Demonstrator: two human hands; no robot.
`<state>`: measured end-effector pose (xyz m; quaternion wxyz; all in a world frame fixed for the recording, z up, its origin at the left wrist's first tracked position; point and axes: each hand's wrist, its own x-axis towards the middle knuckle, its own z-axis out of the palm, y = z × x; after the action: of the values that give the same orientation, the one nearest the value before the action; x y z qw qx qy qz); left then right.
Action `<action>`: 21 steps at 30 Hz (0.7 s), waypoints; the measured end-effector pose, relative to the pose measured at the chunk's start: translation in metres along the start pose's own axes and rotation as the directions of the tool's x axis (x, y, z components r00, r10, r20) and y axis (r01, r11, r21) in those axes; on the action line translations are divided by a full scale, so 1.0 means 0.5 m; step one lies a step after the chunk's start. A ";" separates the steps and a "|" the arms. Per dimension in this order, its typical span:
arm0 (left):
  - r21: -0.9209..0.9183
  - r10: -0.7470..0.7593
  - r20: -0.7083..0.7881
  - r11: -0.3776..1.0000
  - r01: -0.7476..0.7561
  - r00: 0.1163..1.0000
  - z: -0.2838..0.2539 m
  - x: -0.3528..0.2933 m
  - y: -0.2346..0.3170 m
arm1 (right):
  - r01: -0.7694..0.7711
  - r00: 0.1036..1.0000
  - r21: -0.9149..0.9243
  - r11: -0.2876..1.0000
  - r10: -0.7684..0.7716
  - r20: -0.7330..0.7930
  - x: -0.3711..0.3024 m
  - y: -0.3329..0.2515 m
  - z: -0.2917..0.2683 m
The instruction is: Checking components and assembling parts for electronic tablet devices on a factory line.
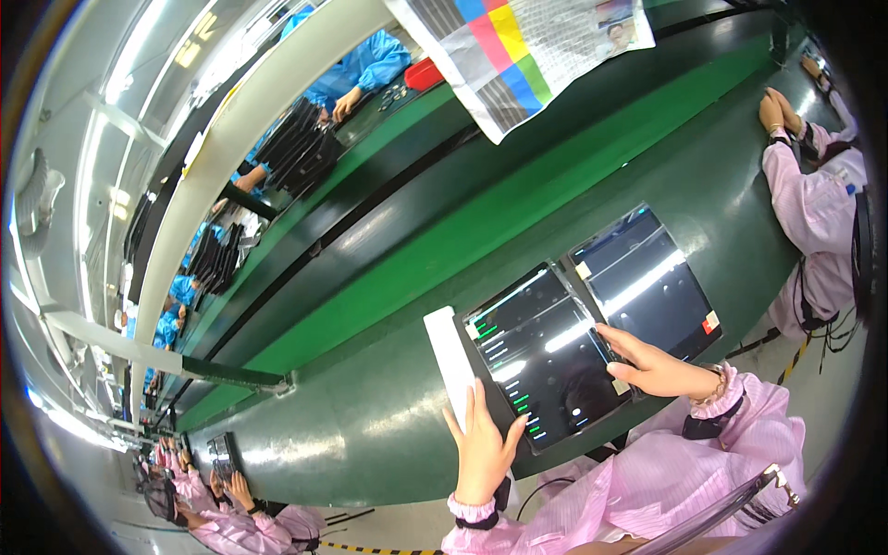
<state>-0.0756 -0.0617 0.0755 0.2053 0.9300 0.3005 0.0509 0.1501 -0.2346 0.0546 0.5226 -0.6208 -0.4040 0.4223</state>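
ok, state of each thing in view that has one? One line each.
Middle tablet: face up, screen on, lit lines showing, some green.
Right tablet: face up, mostly dark with glare; on or off unclear.
White strip: lying beside the middle tablet.
Left hand: open, fingers spread.
Right hand: open, at the middle tablet's right edge.
Ceiling light: on.

bench: dark green, glossy | strip: bright green | lights: white tubes | floor: pale, yellow-black tape
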 end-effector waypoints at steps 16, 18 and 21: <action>-0.990 -0.379 0.086 0.067 0.120 0.921 0.047 -0.055 -0.044 | -0.126 0.991 0.513 0.849 0.088 0.098 -0.003 -0.004 0.071; -0.982 -0.364 0.153 -0.160 0.100 0.919 0.042 -0.052 -0.063 | -0.121 0.992 0.532 0.838 0.086 0.089 -0.001 -0.003 0.071; -0.980 -0.338 0.090 -0.199 0.023 0.937 0.019 -0.054 -0.055 | -0.117 0.993 0.574 0.810 0.096 0.067 -0.002 0.008 0.071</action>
<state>-0.1103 -0.0602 0.0562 0.8118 0.3758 0.3046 0.3271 0.1165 -0.2250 0.0475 0.6545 -0.4475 -0.2304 0.5641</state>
